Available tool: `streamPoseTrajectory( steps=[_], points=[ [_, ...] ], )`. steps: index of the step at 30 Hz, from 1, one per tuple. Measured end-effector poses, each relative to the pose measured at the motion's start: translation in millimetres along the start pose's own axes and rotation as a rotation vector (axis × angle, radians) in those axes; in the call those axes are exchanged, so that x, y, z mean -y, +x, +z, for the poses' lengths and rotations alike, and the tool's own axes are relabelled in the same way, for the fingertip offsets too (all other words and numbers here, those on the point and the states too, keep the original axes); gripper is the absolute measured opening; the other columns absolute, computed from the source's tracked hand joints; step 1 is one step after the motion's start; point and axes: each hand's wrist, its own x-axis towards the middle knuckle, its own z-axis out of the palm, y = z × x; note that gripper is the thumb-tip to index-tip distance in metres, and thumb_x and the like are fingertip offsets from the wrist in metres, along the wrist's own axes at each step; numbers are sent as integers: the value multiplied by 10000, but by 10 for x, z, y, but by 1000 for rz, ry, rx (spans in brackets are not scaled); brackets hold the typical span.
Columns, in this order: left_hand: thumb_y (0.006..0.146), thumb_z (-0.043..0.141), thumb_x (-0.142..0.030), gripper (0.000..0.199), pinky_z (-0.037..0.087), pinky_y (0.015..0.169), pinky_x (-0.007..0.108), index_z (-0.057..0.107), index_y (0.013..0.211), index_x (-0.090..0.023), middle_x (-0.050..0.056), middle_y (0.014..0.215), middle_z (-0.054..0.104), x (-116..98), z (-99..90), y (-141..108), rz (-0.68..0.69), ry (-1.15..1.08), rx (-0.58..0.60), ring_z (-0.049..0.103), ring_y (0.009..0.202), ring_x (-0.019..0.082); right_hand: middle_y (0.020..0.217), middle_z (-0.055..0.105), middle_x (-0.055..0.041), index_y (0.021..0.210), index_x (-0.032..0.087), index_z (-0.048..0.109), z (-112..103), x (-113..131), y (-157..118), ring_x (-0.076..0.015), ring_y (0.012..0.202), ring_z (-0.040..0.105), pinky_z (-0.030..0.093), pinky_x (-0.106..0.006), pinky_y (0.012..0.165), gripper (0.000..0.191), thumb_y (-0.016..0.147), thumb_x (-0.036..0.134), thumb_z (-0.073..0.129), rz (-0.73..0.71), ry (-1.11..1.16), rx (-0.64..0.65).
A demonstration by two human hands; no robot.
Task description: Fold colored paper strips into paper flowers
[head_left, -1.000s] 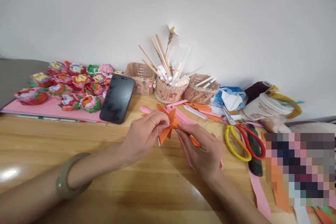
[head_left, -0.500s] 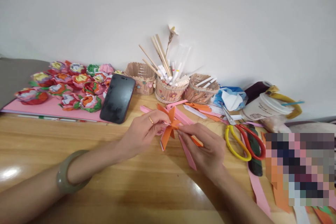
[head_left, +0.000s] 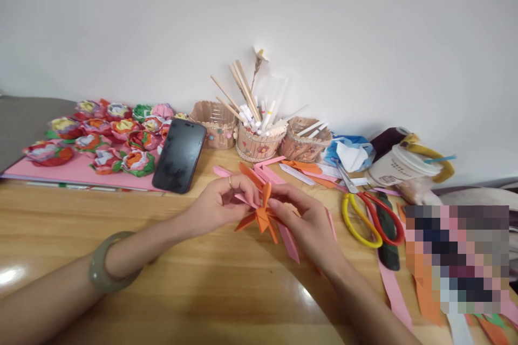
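Note:
Between my two hands is an orange folded-paper piece (head_left: 263, 219) with several pointed arms spreading from its centre. My left hand (head_left: 216, 202), wearing a gold ring, is closed at the piece's left side, its fingertips behind the upper arm. A pink strip end shows by these fingertips. My right hand (head_left: 305, 221) pinches the piece from the right, thumb near its centre. Part of the piece is hidden behind the fingers. Pink paper strips (head_left: 289, 242) lie on the table under and behind my hands.
Several layered paper flowers (head_left: 137, 161) stand on pink sheets (head_left: 73, 174) at the left, beside a propped phone (head_left: 179, 156). Behind are decorated baskets (head_left: 259, 146) with sticks and pens. Scissors (head_left: 362, 221), a lidded cup (head_left: 400, 168) and paper scraps lie at the right.
The orange paper piece has turned, so its centre and arms now face me more. My right hand has shifted its grip closer over the piece's right side. The view has moved slightly.

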Motion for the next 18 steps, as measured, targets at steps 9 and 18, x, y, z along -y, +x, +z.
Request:
streamPoseTrajectory(
  steps=[9,18],
  points=[
    [696,556,-187,55,459,596,241,565,746,-166,26,748,596,-65,85,-48,-145,14,-98,555,696,130,768,717,-29,855,202,681,60,2,-68,-158,671,653,538,-285,637,90,780,193,632,-244,-258,-131],
    [733,635,-197,58,523,657,239,622,782,-167,15,760,656,-48,187,-89,-121,26,-270,622,718,119,826,716,-49,899,195,623,87,-23,-110,-170,746,674,556,-292,689,131,773,168,649,-350,-374,-220]
  ],
)
